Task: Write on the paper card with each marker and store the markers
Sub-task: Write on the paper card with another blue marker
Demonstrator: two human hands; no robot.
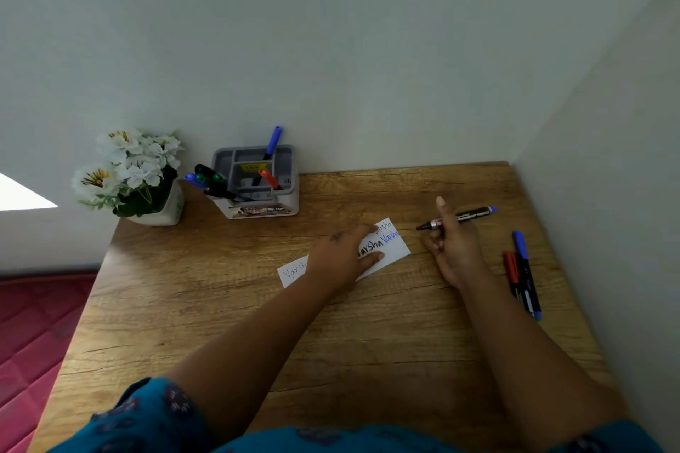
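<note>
Left hand pinning the card, right hand holding an uncapped marker above the desk.

The left hand (340,254) lies flat, fingers spread, on the paper card (386,250) at mid-desk (220,305), hiding its middle; only parts of the handwritten words show at either end. The right hand (450,243) has its fingers closed round a black marker (458,217), tip bare and pointing left, just right of the card; the index finger sticks up and the label is unreadable. Two more markers (524,274) lie near the desk's right edge. The grey organizer (257,182) by the wall holds several markers, their lower ends hidden. A flower pot (128,176) stands to its left.
</note>
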